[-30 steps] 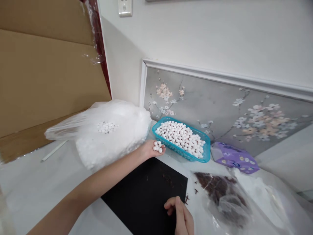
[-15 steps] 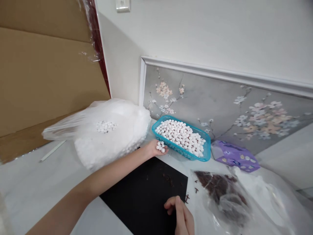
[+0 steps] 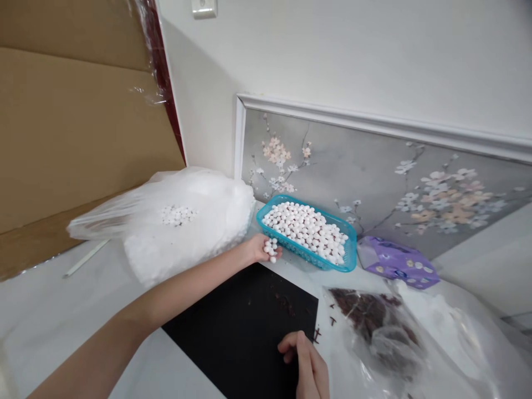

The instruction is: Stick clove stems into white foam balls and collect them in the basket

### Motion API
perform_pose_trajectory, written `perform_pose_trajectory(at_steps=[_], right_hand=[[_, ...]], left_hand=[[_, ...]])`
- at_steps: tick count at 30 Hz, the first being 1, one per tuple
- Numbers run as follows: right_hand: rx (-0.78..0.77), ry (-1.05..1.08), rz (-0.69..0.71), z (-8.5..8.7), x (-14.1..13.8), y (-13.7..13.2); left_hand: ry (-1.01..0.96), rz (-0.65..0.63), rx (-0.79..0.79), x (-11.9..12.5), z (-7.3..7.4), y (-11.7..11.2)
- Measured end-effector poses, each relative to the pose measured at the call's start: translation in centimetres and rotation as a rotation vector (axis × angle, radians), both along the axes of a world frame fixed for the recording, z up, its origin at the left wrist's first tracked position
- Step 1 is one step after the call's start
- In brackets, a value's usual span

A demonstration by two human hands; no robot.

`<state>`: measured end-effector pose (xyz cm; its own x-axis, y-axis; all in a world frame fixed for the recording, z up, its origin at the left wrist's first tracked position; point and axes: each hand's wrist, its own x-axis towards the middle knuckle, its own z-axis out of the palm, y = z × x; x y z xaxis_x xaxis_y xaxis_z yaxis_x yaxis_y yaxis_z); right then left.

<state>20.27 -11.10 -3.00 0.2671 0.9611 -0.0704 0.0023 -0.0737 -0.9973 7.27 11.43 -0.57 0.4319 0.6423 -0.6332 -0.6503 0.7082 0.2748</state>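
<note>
My left hand [image 3: 261, 248] reaches across the table and cups a small heap of white beads [image 3: 271, 248], fingers curled round them, just left of a turquoise basket [image 3: 349, 250] full of the same white beads. My right hand [image 3: 305, 366] rests at the bottom edge on a black sheet [image 3: 233, 327], fingers curled together; whether it holds anything is hidden. Small dark brown bits [image 3: 285, 302] lie scattered on the black sheet.
A large clear bag of white beads [image 3: 183, 221] lies left of the basket. A clear bag of dark brown pieces [image 3: 374, 327] sits at the right, a purple packet [image 3: 394, 265] behind it. Cardboard [image 3: 75, 122] leans at the left; a framed floral picture [image 3: 374, 172] stands against the wall.
My left hand has closed a little more round the white beads and tilted, staying beside the basket. My right hand has not moved. The view has shifted slightly.
</note>
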Motion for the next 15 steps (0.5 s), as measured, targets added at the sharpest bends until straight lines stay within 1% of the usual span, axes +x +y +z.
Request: perform_pose_trajectory(at_steps=[3,6,10,15], right_hand=[[0.006,-0.005,0.004,0.2,0.0,0.0],[0.02,-0.025,-0.011,0.4,0.0,0.0],[0.03,-0.054,-0.009,0.4,-0.1,0.0],[0.034,-0.089,-0.009,0.2,0.0,0.1]], left_hand=[[0.138,-0.048,-0.045,0.0,0.5,0.0],[0.22,-0.089,-0.039,0.1,1.2,-0.3],[0.28,-0.138,0.004,0.1,2.0,-0.7],[0.301,-0.202,0.066,-0.5,3.0,-1.1]])
